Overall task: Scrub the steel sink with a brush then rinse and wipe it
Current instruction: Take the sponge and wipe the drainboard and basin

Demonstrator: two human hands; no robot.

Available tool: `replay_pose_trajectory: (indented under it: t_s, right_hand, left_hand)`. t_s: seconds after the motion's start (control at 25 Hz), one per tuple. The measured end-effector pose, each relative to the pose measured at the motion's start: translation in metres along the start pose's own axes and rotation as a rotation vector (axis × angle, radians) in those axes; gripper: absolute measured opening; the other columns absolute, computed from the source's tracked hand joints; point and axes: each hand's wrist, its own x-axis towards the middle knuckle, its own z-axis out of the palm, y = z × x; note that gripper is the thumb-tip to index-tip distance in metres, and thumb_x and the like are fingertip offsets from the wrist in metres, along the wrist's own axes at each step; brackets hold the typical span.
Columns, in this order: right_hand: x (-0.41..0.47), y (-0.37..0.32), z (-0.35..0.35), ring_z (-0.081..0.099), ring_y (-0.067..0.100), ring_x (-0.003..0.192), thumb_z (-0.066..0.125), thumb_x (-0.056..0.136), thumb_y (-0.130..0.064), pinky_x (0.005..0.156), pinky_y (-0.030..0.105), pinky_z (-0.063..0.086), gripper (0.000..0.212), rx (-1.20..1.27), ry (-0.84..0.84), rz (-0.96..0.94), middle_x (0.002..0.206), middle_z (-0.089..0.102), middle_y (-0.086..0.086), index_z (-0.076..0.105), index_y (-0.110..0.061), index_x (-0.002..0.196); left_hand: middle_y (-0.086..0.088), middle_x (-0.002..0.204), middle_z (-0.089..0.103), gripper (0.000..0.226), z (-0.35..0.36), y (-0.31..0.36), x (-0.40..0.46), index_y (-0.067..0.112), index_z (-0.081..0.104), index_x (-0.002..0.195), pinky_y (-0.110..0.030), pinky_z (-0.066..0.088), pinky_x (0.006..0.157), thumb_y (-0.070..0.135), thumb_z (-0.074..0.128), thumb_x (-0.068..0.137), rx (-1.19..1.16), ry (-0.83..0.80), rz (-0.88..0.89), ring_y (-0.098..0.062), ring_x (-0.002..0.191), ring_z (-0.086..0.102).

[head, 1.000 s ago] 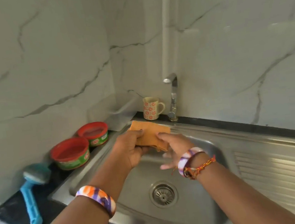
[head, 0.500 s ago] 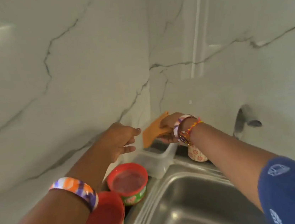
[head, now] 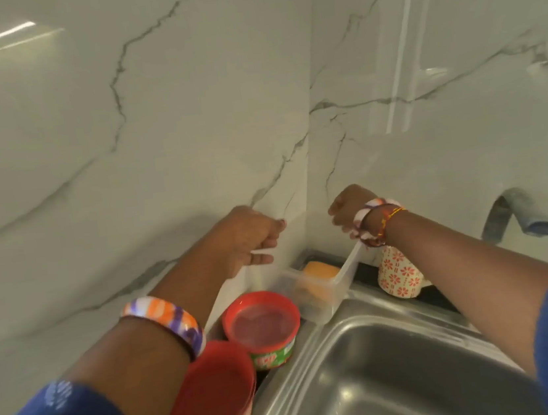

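Note:
The steel sink (head: 390,376) fills the lower right. In the corner behind it stands a clear plastic container (head: 315,300) with the orange cloth (head: 320,270) lying inside. Both hands are raised over that container and grip the edges of its see-through lid (head: 348,263), which is tilted up. My left hand (head: 252,237) pinches the lid's left edge with curled fingers. My right hand (head: 349,213) is curled round the lid's right edge. No brush is in view.
Two red-lidded tubs (head: 262,324) (head: 213,397) stand left of the sink, under my left forearm. A flowered mug (head: 400,276) sits behind the sink rim, under my right wrist. The faucet (head: 522,214) juts from the marble wall at right.
The cloth has left my hands and now lies in the clear container. Both hands have moved to the container's lid, and the view has swung left toward the corner.

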Motion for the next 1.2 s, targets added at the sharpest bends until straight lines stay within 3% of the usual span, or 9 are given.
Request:
replay_pose_trajectory:
  t_s: [0.08, 0.16, 0.28, 0.4, 0.56, 0.72, 0.88, 1.08, 1.2]
  right_hand:
    - [-0.054, -0.025, 0.003, 0.06, 0.024, 0.072, 0.059, 0.083, -0.001, 0.062, 0.028, 0.051, 0.01, 0.252, -0.016, -0.08, 0.082, 0.062, 0.011, 0.066, -0.006, 0.089]
    - [-0.121, -0.048, 0.014, 0.059, 0.019, 0.059, 0.058, 0.083, 0.003, 0.049, 0.022, 0.048, 0.018, 0.449, -0.149, -0.181, 0.072, 0.062, 0.01, 0.062, -0.012, 0.074]
    - [-0.201, -0.065, 0.044, 0.058, 0.016, 0.052, 0.055, 0.089, 0.002, 0.045, 0.021, 0.048, 0.018, 0.597, -0.567, -0.225, 0.067, 0.063, 0.01, 0.059, -0.009, 0.075]
    - [-0.258, -0.078, 0.094, 0.06, 0.01, 0.046, 0.046, 0.096, -0.006, 0.044, 0.019, 0.051, 0.023, 0.512, -1.0, -0.165, 0.058, 0.062, 0.002, 0.054, -0.011, 0.075]
    - [-0.302, -0.082, 0.174, 0.055, 0.009, 0.037, 0.062, 0.087, -0.006, 0.042, 0.023, 0.05, 0.023, 0.545, -0.871, -0.056, 0.062, 0.052, 0.008, 0.049, -0.01, 0.069]
    - [-0.323, -0.091, 0.211, 0.052, 0.018, 0.054, 0.077, 0.07, -0.023, 0.056, 0.03, 0.051, 0.029, 0.352, -0.624, -0.118, 0.061, 0.053, 0.005, 0.05, -0.014, 0.063]
    - [-0.339, -0.093, 0.196, 0.065, 0.022, 0.079, 0.073, 0.074, -0.025, 0.063, 0.025, 0.049, 0.035, 0.241, -0.591, -0.169, 0.089, 0.067, 0.011, 0.065, -0.001, 0.098]
    - [-0.345, -0.086, 0.154, 0.056, 0.016, 0.062, 0.058, 0.088, 0.0, 0.044, 0.02, 0.052, 0.006, 0.879, -0.774, 0.005, 0.073, 0.057, 0.007, 0.062, 0.001, 0.092]
    - [-0.329, -0.085, 0.138, 0.053, 0.018, 0.061, 0.053, 0.09, 0.005, 0.04, 0.019, 0.051, 0.017, 1.071, -0.685, 0.041, 0.07, 0.053, 0.009, 0.055, -0.003, 0.075]
  left_hand:
    - [-0.005, 0.089, 0.057, 0.005, -0.01, 0.004, -0.032, 0.011, 0.059, 0.086, -0.028, 0.05, 0.07, 0.012, 0.058, 0.091, 0.015, 0.021, 0.039, -0.011, 0.077, 0.053]
    - [-0.006, 0.094, 0.058, 0.007, -0.023, 0.003, -0.067, 0.012, 0.059, 0.084, -0.029, 0.051, 0.072, 0.012, 0.058, 0.091, 0.051, 0.054, 0.072, -0.013, 0.083, 0.055]
    - [-0.005, 0.094, 0.061, 0.008, -0.047, -0.014, -0.134, 0.013, 0.061, 0.083, -0.031, 0.051, 0.073, 0.012, 0.058, 0.091, 0.09, 0.11, 0.05, -0.015, 0.085, 0.057]
    - [0.001, 0.084, 0.059, 0.012, -0.066, -0.048, -0.196, 0.014, 0.062, 0.086, -0.03, 0.05, 0.069, 0.012, 0.054, 0.094, 0.195, 0.286, -0.027, -0.011, 0.075, 0.056]
    - [0.001, 0.091, 0.05, 0.023, -0.066, -0.111, -0.253, 0.004, 0.055, 0.111, -0.032, 0.048, 0.083, 0.019, 0.042, 0.1, 0.309, 0.398, -0.259, -0.007, 0.076, 0.048]
    - [-0.01, 0.075, 0.05, 0.026, -0.049, -0.149, -0.285, 0.006, 0.051, 0.091, -0.029, 0.045, 0.066, 0.029, 0.042, 0.1, -0.194, 0.445, -0.439, -0.02, 0.069, 0.05]
    - [-0.02, 0.083, 0.062, 0.032, -0.056, -0.16, -0.288, -0.001, 0.051, 0.1, -0.033, 0.051, 0.067, 0.03, 0.044, 0.099, -0.449, 0.509, -0.487, -0.027, 0.072, 0.062]
    - [-0.007, 0.075, 0.064, 0.019, -0.059, -0.146, -0.292, 0.004, 0.062, 0.09, -0.029, 0.047, 0.071, 0.017, 0.05, 0.096, -0.489, 0.411, -0.276, -0.019, 0.072, 0.059]
    - [-0.006, 0.085, 0.067, 0.014, -0.064, -0.137, -0.285, 0.007, 0.063, 0.096, -0.03, 0.049, 0.075, 0.014, 0.051, 0.096, -0.286, 0.448, -0.143, -0.019, 0.079, 0.06]
